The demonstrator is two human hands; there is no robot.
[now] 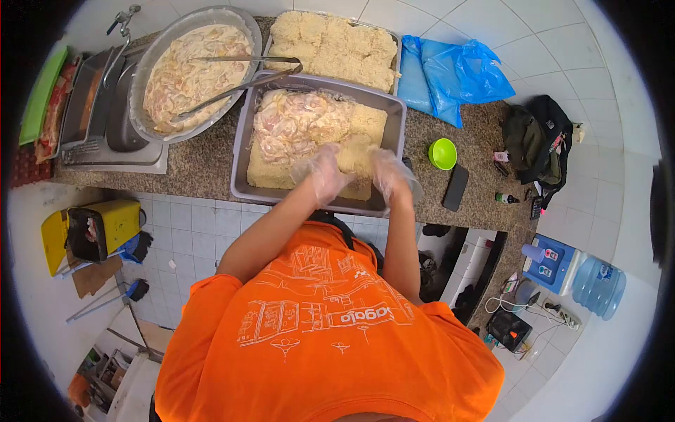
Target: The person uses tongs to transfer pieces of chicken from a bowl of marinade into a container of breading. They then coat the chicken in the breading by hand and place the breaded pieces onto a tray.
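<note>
A grey tray (241,144) on the granite counter holds pale marinated chicken pieces (292,125) at its left and back, with breadcrumbs (367,121) at the right and front. Both my hands wear clear plastic gloves and are down in the crumbs at the tray's near side. My left hand (323,171) lies with its fingers spread on the crumbs. Beside it, my right hand (389,176) is curled and blurred; what it holds is unclear.
A big metal bowl (143,77) of marinated chicken with tongs (239,81) sits back left, beside a sink (105,116). A tray of breaded pieces (334,43) is behind. Blue bags (457,74), a green cup (442,153), a phone (455,188) and a black bag (538,137) lie right.
</note>
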